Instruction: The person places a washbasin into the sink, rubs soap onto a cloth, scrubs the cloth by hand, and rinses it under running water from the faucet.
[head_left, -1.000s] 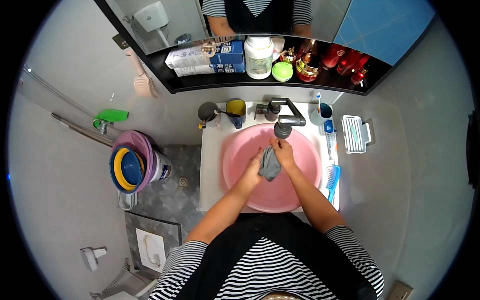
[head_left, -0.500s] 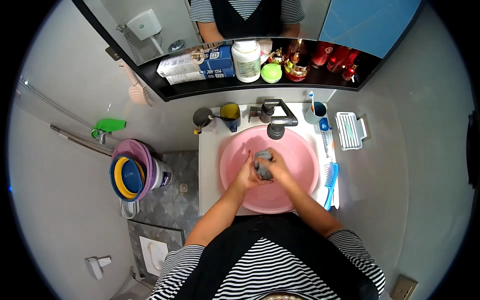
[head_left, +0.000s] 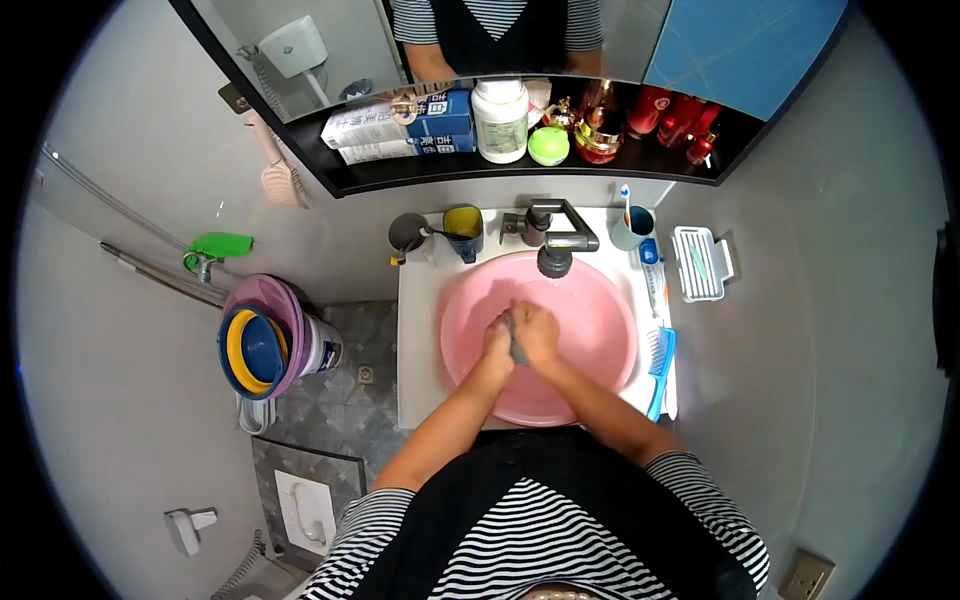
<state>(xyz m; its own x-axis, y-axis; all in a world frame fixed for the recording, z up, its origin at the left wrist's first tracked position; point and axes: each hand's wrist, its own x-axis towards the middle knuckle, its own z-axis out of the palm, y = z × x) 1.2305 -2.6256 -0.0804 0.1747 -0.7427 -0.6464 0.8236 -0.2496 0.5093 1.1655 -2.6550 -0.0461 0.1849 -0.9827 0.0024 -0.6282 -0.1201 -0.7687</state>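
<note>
A bunched grey cloth [head_left: 517, 350] is squeezed between my two hands above the pink basin [head_left: 610, 350]. My left hand [head_left: 497, 340] is wrapped against its left side. From the right, my right hand [head_left: 537, 332] closes over it, with the fingers curled. Most of the cloth is hidden by the hands, so its exact kind does not show. Just beyond the hands, the black faucet [head_left: 570, 241] reaches out over the basin's far rim.
On the white counter [head_left: 420, 350] stand a grey cup [head_left: 408, 232], a dark cup with yellow inside [head_left: 463, 222] and a toothbrush cup [head_left: 632, 230]. A blue comb [head_left: 660, 370] lies at the right edge. The mirror shelf [head_left: 400, 180] overhangs the back.
My hands have come together around the grey cloth, which was more exposed on the left palm before. The view has shifted slightly.
</note>
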